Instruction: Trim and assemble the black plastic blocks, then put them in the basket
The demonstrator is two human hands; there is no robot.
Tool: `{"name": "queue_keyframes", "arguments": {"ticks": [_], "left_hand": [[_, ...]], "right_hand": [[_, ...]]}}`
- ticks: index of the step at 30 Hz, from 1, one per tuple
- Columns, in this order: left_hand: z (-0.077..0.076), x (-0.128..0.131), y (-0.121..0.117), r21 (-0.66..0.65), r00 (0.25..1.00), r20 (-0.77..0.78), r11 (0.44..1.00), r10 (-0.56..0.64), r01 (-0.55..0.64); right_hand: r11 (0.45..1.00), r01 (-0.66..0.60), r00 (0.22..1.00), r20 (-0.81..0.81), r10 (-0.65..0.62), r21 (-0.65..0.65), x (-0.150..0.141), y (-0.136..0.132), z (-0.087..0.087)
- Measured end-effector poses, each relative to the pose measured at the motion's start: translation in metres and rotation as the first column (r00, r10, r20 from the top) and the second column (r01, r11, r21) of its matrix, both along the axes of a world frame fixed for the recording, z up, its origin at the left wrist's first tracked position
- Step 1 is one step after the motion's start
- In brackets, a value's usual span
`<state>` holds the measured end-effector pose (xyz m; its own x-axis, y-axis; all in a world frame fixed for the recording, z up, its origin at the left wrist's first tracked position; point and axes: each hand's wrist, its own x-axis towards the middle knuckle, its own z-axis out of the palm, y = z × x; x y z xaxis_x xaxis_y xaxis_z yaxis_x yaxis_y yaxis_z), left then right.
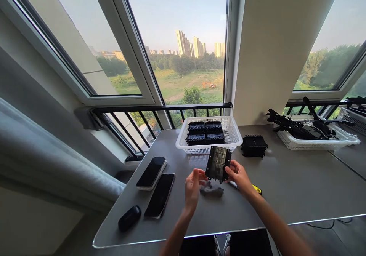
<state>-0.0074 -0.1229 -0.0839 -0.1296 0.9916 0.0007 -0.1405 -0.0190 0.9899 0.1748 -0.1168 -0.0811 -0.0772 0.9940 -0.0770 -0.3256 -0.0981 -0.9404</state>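
Observation:
A black plastic part [219, 163], flat and ribbed with small tabs along its edges, is held up tilted above the table. My right hand [239, 176] grips its right edge, thumb on the near face. Close by its lower left edge is my left hand [193, 187], thumb apart from the part and fingers reaching to the edge; whether they touch it is unclear. Below lies a crumpled grey cloth [211, 190]. Partly hidden under my right hand is a tool with a yellow-and-black handle [257, 189].
Behind my hands, a white basket [180, 143] holds several similar black parts [205, 132]. Stacked black parts [254, 146] stand beside it. Two phones [151, 172] and a black rounded case [129, 218] lie left. Another white basket [297, 144] with black pieces and cables stands right.

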Motion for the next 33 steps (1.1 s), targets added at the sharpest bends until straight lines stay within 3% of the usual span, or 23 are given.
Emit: {"name": "queue_keyframes", "arguments": {"ticks": [3, 5, 8, 13, 17, 21, 22, 24, 25, 27, 33], "left_hand": [[-0.022, 0.012, -0.014, -0.042, 0.997, 0.038, 0.997, -0.07, 0.072], [-0.024, 0.014, -0.014, -0.045, 0.998, 0.044, 0.997, -0.054, 0.056], [-0.011, 0.007, -0.001, -0.05, 0.999, 0.033, 0.999, -0.015, 0.017], [0.021, -0.02, 0.039, -0.023, 0.998, -0.058, 1.0, -0.015, 0.014], [0.04, -0.04, 0.082, 0.046, 0.987, -0.162, 0.999, -0.004, 0.012], [0.055, -0.061, 0.136, 0.08, 0.943, -0.331, 0.994, -0.038, 0.069], [0.059, -0.066, 0.151, 0.094, 0.919, -0.392, 0.993, -0.033, 0.076], [0.065, -0.075, 0.181, 0.117, 0.84, -0.542, 0.992, 0.026, 0.044], [0.067, -0.079, 0.195, 0.12, 0.767, -0.639, 0.993, 0.063, 0.018], [0.068, -0.085, 0.221, 0.081, 0.539, -0.839, 0.996, 0.079, -0.02], [0.047, -0.087, 0.269, 0.038, 0.284, -0.957, 0.996, 0.06, -0.084]], "right_hand": [[0.997, -0.01, 0.997, -0.079, 0.004, -0.07, -0.012, -0.006, -0.021], [0.997, -0.024, 0.995, -0.1, 0.017, -0.075, -0.018, -0.007, -0.026], [0.999, -0.037, 0.996, -0.08, 0.034, -0.04, -0.017, 0.003, -0.018], [0.999, -0.043, 0.999, 0.009, 0.043, 0.014, -0.004, 0.041, 0.017], [0.992, -0.058, 0.988, 0.147, 0.041, 0.113, -0.006, 0.084, 0.036], [0.988, 0.0, 0.95, 0.308, -0.048, 0.153, -0.021, 0.136, 0.04], [0.988, 0.021, 0.906, 0.415, -0.084, 0.153, -0.027, 0.151, 0.039], [0.989, 0.037, 0.871, 0.48, -0.104, 0.146, -0.038, 0.181, 0.036], [0.989, 0.046, 0.853, 0.51, -0.111, 0.139, -0.044, 0.195, 0.034], [0.991, 0.062, 0.807, 0.579, -0.12, 0.119, -0.055, 0.221, 0.029], [0.991, 0.125, 0.599, 0.793, -0.108, 0.041, -0.078, 0.27, 0.011]]}}
